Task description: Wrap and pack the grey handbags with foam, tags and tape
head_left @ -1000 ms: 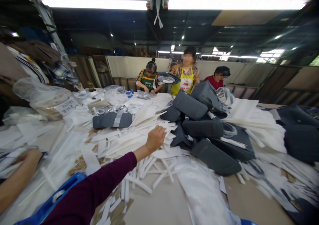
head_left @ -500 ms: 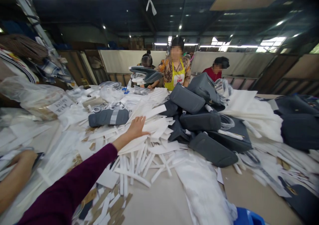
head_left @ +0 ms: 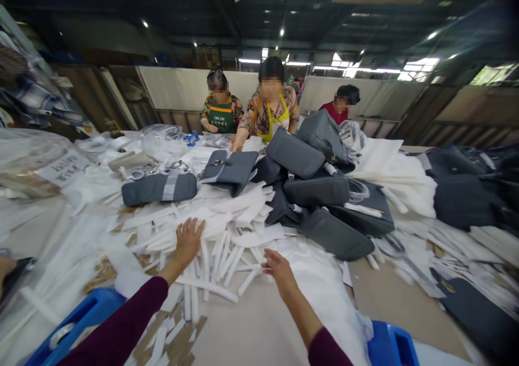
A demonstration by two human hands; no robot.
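White strips (head_left: 232,258): long, narrow, matt, some curled, heaped crosswise mid-bench, left of the grey bags (head_left: 316,191). Left hand (head_left: 188,241): fingers spread, empty, at the heap's near left edge; contact could not be told. Right hand (head_left: 278,271): half open, fingers loosely bent, empty, just right of the strips, above the bench (head_left: 239,328). Bags: smooth, dark, boxy, stacked askew, some handles wrapped white

Bags (head_left: 295,155) heaped on table (head_left: 243,328), right of loose strips (head_left: 231,258). Plastic sack (head_left: 24,163) left of strips. Three people (head_left: 279,109) behind table.
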